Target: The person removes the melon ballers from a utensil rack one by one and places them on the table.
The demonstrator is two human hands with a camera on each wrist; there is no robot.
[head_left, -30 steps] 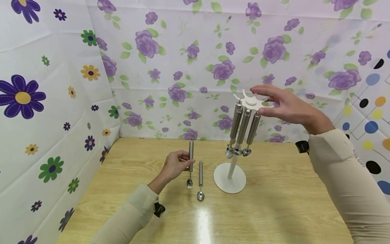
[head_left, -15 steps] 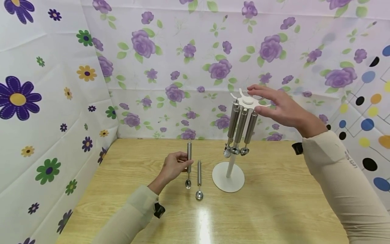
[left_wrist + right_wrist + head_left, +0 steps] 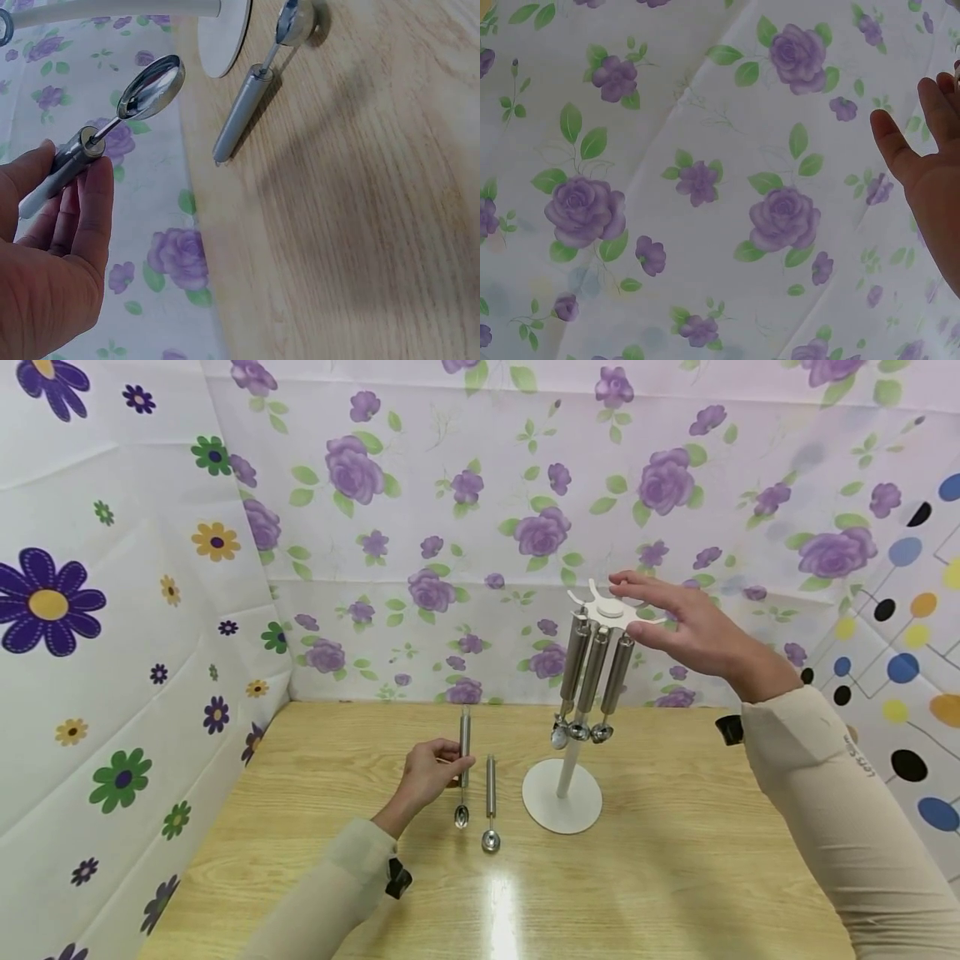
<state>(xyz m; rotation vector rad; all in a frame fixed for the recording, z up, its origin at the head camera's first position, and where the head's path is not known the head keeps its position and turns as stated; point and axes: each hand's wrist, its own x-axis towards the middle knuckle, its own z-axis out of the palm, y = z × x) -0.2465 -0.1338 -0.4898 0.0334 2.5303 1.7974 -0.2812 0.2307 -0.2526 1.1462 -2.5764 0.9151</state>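
Note:
My left hand (image 3: 431,774) pinches the steel handle of a melon baller (image 3: 464,735) with an oval bowl, thumb on one side and fingers on the other. It is held upright above the table, bowl down. Just right of it a second melon baller (image 3: 491,789), with a round bowl, lies on the wood. A white stand (image 3: 566,802) has curved hooks around its top; several steel scoops (image 3: 594,672) hang there, bowls down. At the hooks' right side my right hand (image 3: 697,631) is spread, thumb and fingers apart, nothing gripped between them.
The stand's round foot rests on a light wooden table (image 3: 660,860). Behind it hangs a flowered cloth (image 3: 435,589). Patterned sheets close off the left and right sides.
The view has shifted slightly. The left hand keeps hold of the oval melon baller, whose bowl has dipped a little. The right hand stays by the hooks.

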